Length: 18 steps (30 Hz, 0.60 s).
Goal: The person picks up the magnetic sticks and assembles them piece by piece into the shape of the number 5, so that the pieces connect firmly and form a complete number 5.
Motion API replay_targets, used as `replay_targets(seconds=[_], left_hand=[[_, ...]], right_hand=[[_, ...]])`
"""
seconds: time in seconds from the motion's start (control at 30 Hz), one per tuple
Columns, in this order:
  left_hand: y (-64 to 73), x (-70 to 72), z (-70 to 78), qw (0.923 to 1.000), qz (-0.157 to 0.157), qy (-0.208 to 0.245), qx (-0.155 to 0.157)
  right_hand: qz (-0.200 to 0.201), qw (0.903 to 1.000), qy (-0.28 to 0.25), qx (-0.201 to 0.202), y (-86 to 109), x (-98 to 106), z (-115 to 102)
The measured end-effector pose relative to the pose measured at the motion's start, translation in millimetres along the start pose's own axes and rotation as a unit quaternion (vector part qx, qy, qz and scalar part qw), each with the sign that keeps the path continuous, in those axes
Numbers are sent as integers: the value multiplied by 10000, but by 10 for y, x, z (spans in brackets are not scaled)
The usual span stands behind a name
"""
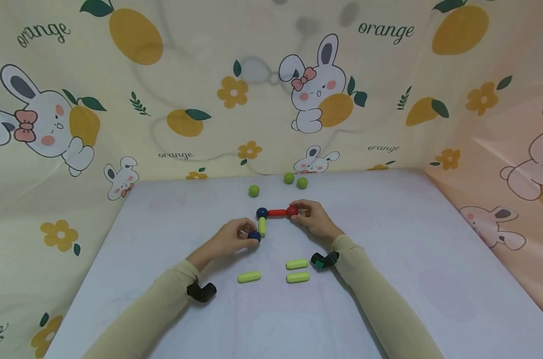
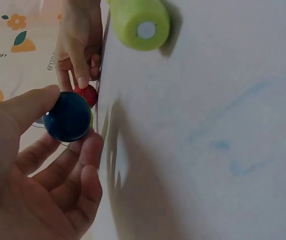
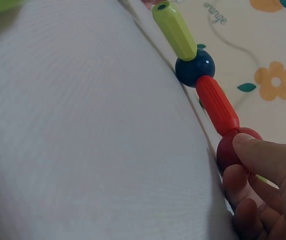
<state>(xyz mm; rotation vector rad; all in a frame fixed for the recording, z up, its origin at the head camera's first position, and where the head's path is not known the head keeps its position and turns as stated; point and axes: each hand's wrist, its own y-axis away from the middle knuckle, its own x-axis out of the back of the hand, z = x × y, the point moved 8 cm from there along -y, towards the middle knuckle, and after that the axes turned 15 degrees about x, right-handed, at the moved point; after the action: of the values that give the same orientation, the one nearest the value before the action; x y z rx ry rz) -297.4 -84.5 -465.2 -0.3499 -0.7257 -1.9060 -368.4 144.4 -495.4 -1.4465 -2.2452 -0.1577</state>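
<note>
My left hand (image 1: 230,238) pinches a dark blue ball (image 2: 67,117) between thumb and fingers. Just beside that ball is the near end of a yellow-green rod (image 3: 175,32), whose end face shows bare in the right wrist view. The rod's other end joins a second dark blue ball (image 3: 195,68). From there a red rod (image 1: 277,213) runs to a red ball (image 1: 291,211), making a bent chain. The thumb and fingers of my right hand (image 1: 317,218) grip this red ball.
Three green balls (image 1: 254,190) sit near the back edge of the white table (image 1: 388,224). Closer in lie three loose yellow-green rods (image 1: 249,277), one left and two side by side right. A printed cloth (image 1: 262,99) hangs behind.
</note>
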Motion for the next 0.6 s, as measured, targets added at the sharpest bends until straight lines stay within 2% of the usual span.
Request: replay_targets(seconds=[0.3, 0.6], left_hand=[[-31, -112, -39, 9998, -23, -60, 191], [-29, -126, -18, 9991, 138, -49, 394]], right_hand=[[43, 9999, -19, -146, 9, 6, 22], [46, 9997, -136, -182, 3, -2, 4]])
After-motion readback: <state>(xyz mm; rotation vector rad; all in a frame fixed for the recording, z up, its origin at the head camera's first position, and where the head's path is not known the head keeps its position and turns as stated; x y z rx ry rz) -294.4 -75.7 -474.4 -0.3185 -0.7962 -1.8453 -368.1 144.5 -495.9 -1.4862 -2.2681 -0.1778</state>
